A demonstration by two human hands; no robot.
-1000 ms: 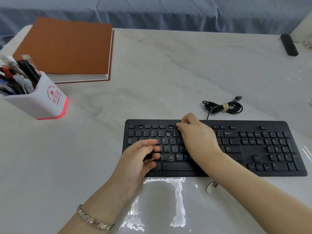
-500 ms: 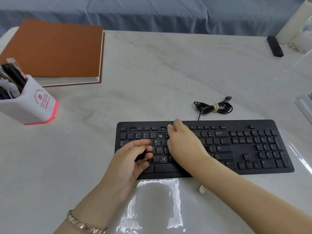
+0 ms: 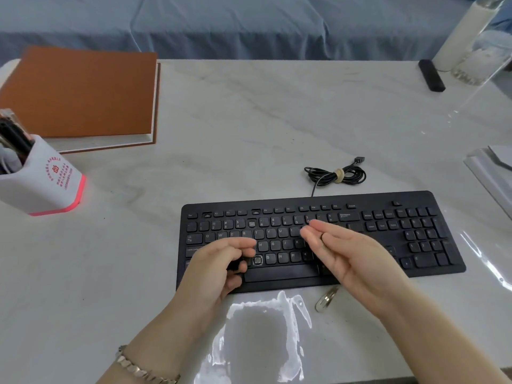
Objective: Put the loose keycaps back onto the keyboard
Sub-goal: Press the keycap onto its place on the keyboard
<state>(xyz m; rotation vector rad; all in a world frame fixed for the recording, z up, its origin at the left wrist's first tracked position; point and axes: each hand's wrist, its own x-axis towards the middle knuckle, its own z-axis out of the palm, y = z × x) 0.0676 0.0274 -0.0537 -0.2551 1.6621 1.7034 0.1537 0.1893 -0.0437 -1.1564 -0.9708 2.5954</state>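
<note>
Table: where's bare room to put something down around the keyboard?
Free: the tabletop between the brown notebook and coiled cable, behind the keyboard; also left of the keyboard, before the pen holder. Crowded: the keyboard's front edge, with the left hand, right hand and a metal clip.

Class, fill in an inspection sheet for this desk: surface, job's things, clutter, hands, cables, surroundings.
Surface: marble table, with glare near the front edge.
Job's things: black keyboard with several empty key sockets; no keycaps seen loose on the table.
Clutter: pen holder, brown notebook, metal clip in front of the keyboard, black bar far right.
Hands: left hand curled round dark pieces, seemingly keycaps; right hand open above the keys.
Cables: cable coiled and tied behind the keyboard.
Surroundings: blue cloth behind the table; white cylinder at right.
</note>
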